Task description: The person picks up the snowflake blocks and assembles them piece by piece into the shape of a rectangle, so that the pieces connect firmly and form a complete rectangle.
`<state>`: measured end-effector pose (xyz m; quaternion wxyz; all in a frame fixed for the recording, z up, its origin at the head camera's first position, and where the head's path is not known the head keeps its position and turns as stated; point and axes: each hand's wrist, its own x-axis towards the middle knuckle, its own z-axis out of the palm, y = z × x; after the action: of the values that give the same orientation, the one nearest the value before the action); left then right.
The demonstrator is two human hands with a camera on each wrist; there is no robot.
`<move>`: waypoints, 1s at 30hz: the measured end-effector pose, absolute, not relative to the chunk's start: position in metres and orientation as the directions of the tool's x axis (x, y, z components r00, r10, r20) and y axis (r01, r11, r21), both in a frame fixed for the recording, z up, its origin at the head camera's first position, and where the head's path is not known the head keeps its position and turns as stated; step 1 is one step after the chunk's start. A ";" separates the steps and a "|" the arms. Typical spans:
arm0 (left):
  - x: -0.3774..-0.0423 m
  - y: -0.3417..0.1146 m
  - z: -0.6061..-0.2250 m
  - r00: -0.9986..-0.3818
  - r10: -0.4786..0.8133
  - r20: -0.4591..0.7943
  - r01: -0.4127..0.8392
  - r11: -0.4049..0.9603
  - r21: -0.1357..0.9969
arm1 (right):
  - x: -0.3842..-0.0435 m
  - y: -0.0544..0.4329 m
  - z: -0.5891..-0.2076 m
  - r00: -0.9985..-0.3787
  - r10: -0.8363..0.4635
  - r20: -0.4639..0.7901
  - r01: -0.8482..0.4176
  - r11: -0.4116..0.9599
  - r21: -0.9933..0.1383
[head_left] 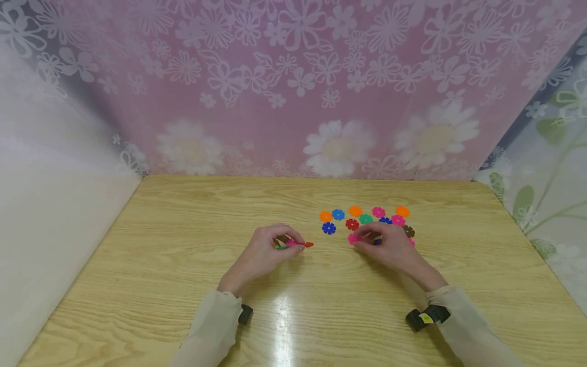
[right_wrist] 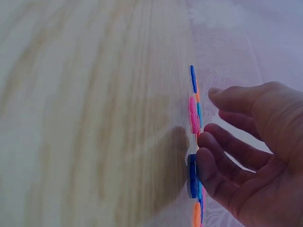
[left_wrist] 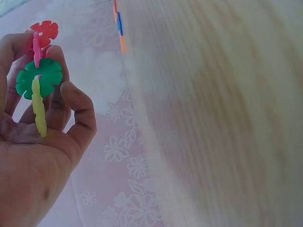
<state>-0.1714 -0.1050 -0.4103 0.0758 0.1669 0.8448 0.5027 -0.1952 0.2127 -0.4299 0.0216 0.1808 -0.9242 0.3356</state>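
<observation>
My left hand (head_left: 268, 251) pinches a short chain of notched plastic flower discs between thumb and fingers. In the left wrist view the chain runs from a yellow disc (left_wrist: 40, 113) by the palm through a green disc (left_wrist: 47, 71) and a pink disc (left_wrist: 37, 49) to a red disc (left_wrist: 49, 31) at the fingertips. Over the right part of the loose discs is my right hand (head_left: 390, 243), its fingers loosely bent with nothing between them. Its fingertips are right at a loose pink disc (head_left: 352, 239). A dark blue disc (right_wrist: 192, 175) lies under its lower fingers.
Several more loose discs lie in the group on the wooden table (head_left: 183, 326), among them a red disc (head_left: 352, 224), a dark blue disc (head_left: 328, 228) and an orange disc (head_left: 355, 210). A pink flowered curtain (head_left: 275, 117) hangs behind the table's far edge.
</observation>
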 end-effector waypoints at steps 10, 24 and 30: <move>-0.172 -0.105 -0.411 -0.933 0.357 0.032 0.196 0.433 0.880 | -0.204 0.212 -0.426 -0.938 -0.335 0.088 -0.329 0.781 -0.530; -0.171 -0.104 -0.409 -0.927 0.373 0.046 0.215 0.426 0.879 | -0.210 0.210 -0.425 -0.938 -0.345 0.029 -0.309 0.795 -0.522; -0.171 -0.104 -0.409 -0.924 0.379 0.050 0.222 0.425 0.878 | -0.213 0.209 -0.424 -0.940 -0.342 -0.020 -0.277 0.793 -0.543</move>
<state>-0.1713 -0.1038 -0.4093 0.0778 0.1787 0.8406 0.5054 -0.2135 0.2090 -0.4241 -0.0587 0.1636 -0.9449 0.2773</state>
